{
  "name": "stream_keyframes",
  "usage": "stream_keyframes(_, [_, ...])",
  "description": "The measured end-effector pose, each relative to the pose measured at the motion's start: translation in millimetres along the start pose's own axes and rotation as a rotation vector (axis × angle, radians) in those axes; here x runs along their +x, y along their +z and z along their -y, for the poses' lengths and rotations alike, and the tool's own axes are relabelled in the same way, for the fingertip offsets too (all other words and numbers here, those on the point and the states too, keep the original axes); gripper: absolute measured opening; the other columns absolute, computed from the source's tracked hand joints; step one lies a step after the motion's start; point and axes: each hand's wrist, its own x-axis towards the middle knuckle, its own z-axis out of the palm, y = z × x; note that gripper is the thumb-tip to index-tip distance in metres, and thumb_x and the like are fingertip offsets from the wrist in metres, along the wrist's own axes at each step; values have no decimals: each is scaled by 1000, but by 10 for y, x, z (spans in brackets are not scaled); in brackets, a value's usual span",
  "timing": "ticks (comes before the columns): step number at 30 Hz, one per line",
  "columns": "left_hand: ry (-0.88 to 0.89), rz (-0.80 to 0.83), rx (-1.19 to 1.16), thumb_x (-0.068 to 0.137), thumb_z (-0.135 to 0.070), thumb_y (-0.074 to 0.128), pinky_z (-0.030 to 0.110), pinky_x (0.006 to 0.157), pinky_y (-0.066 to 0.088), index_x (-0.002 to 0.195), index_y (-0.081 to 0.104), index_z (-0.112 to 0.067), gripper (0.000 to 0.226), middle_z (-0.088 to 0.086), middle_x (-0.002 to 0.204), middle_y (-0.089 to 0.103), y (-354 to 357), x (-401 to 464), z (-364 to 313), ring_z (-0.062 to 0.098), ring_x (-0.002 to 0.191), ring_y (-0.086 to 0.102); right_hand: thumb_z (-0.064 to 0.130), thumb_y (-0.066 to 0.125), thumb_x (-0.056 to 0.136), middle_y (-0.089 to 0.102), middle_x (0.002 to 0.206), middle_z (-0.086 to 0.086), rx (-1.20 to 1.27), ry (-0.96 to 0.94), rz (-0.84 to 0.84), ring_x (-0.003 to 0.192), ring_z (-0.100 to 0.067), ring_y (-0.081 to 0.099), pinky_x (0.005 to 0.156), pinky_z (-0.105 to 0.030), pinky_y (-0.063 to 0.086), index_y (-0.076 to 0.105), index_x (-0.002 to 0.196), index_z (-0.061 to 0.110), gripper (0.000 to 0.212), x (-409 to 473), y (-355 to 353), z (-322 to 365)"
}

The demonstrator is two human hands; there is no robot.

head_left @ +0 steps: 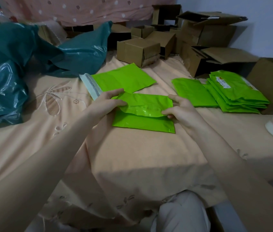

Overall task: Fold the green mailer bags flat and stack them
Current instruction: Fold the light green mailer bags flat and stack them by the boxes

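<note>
Two hands on one green mailer bag, lying in the middle of the peach bedsheet. Left hand pinching the left end of the folded-over upper half; right hand pinching its right end. Just beyond, another flat green mailer with white adhesive strip. Far right, stack of folded green mailers. Behind, cardboard boxes; far left, teal plastic bags.

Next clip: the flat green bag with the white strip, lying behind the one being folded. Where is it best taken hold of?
By its white strip, from the left: that flap overhangs the flat green bag at the left end, near the left hand.
</note>
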Motion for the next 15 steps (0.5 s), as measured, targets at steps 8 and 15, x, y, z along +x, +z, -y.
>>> stream_keyframes(8, [81,-47,306,86,-21,66,16,76,47,121,59,-28,37,7,119,50,48,-133,8,13,100,52,14,73,64,59,97,-1,-210,-123,-79,99,-30,61,89,-48,50,41,130,25,74,-111,32,-150])
stream_keyframes(15, [239,-165,464,83,-22,65,36,81,47,96,63,-32,16,10,88,57,141,-271,50,19,78,50,52,60,56,63,90,-10,-436,-241,-253,89,-37,60,78,-50,50,26,113,39,68,-245,32,-188])
